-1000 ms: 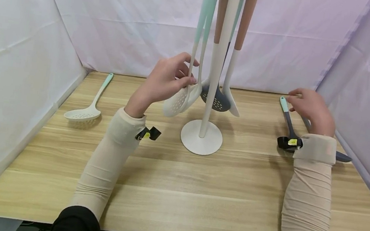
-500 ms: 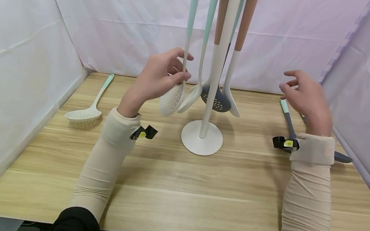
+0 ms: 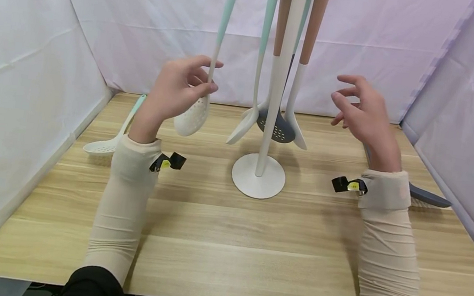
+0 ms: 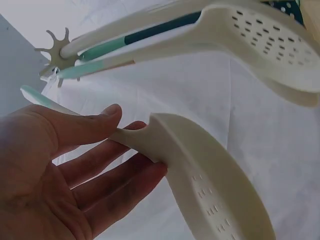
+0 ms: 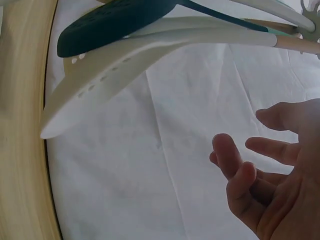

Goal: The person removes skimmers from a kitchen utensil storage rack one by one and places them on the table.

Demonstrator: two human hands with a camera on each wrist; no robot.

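— White sheeting walls us in on three sides, and the wooden bench (image 3: 227, 226) under us carries a white stand (image 3: 275, 98) with utensils hanging from its top, so their heads dangle clear of the wood.

— Our left hand (image 3: 177, 89) has the slotted spoon (image 3: 201, 89): thumb and fingers pinch its white neck just above the bowl, while the mint handle runs up out of the head view. We hold it low on the neck, it seems, because that steadies the hanging length.

— From the left wrist view the bowl (image 4: 210, 185) curves away from our palm, with the fingers (image 4: 105, 165) lying along the neck. It sits left of the stand, apart from the others hanging there.

— Our right hand (image 3: 362, 116) holds nothing; its fingers are spread and loosely bent, raised in the air to the right of the stand.

— On the bench, a second slotted spoon (image 3: 109, 139) lies flat at the far left, partly behind our sleeve, and a dark utensil (image 3: 428, 196) lies beyond our right wrist.
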